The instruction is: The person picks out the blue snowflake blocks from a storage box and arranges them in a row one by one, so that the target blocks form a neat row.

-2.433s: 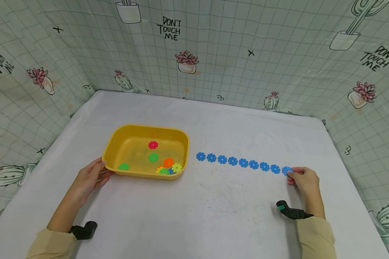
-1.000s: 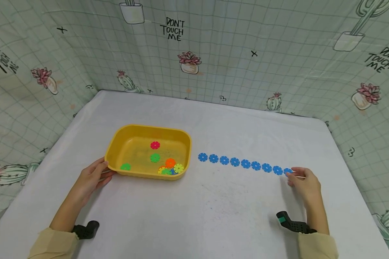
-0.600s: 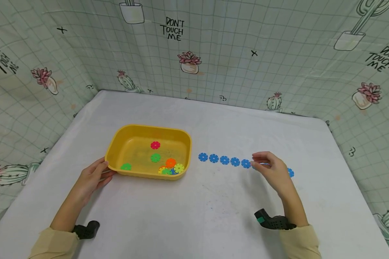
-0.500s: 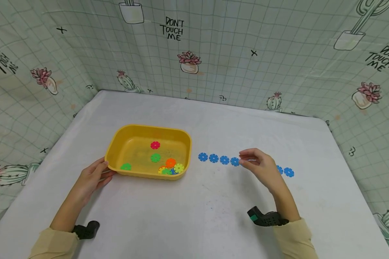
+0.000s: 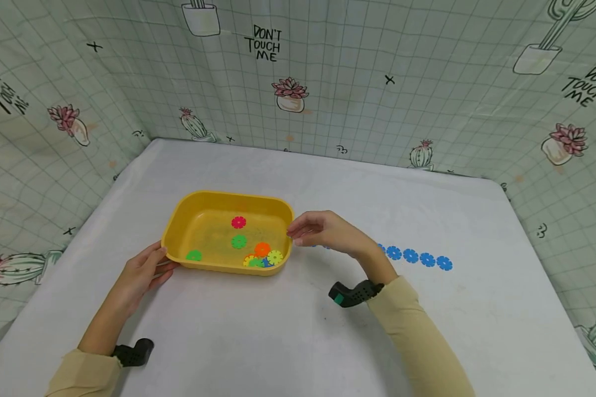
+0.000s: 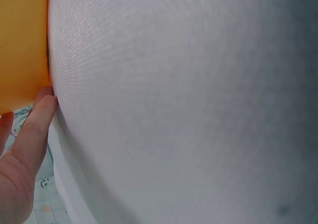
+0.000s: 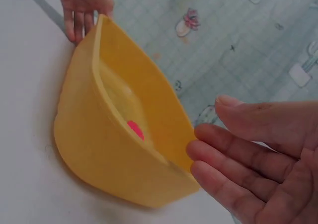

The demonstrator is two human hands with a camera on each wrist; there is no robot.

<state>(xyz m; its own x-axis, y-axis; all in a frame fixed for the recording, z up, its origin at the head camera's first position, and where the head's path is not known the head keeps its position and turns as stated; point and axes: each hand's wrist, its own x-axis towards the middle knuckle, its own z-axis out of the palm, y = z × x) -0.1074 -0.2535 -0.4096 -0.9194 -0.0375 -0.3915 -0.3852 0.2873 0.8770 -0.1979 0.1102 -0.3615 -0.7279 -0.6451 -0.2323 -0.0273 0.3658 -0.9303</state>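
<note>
A yellow plastic tray (image 5: 228, 269) holds several small flower-shaped plastic discs in red, green, orange and yellow, with a bit of blue among them. My left hand (image 5: 141, 270) rests at its near left corner, thumb by the rim and straight fingers against the outer wall. At the opposite end, my right hand (image 5: 323, 229) hovers by the tray's right rim, fingers loosely bent. Nothing shows between its thumb and fingers (image 7: 233, 149) in the right wrist view. Behind that hand and wrist, blue flower discs (image 5: 410, 255) lie in a row, partly hidden.
A white cloth (image 5: 258, 331) covers the table. Grid-patterned curtains (image 5: 347, 66) printed with potted plants stand around its back and sides. A black wrist device (image 5: 355, 293) sits on the right forearm and another black device (image 5: 134, 353) on the left.
My right hand has let go of the rightmost blue disc and travelled left over the row to the tray's right rim. The disc stays at the row's end. My left hand keeps its place.
</note>
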